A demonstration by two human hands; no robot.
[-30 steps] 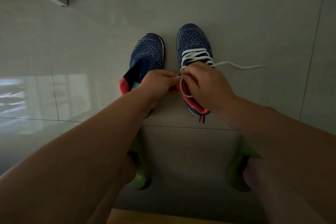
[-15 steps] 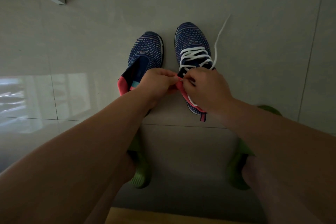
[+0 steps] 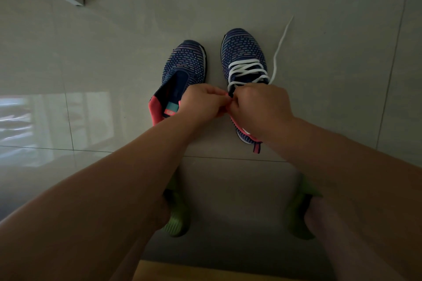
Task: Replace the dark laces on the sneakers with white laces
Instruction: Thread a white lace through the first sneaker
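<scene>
since a second ago the loose end of the white lace (image 3: 279, 48) has been swinging from a line out to the right into a line pointing up and away across the floor (image 3: 319, 7), and both hands have been closing in together over the right sneaker (image 3: 244, 52).

two sneakers are sitting side by side on the floor, toes pointing away. the left sneaker (image 3: 185, 64) is lying open with no lace in it, so it looks to be waiting its turn. the right sneaker is wearing white crossings over its front half, so the lacing seems to be nearing the top holes.

the left hand (image 3: 201, 102) is curling its fingers at the sneaker's pink collar, likely steadying the edge so a hole stays reachable. the right hand (image 3: 260, 109) is clenching just beside it, knuckles up, and the lace is running from the crossings in under its fingers. the fingertips of both hands are meeting over the collar, and they seem to be pinching the lace there, though the actual grip is hidden. the free end is trailing out past the right hand, touching nothing but the floor.

green slippers (image 3: 175, 217) are showing below the arms.
</scene>
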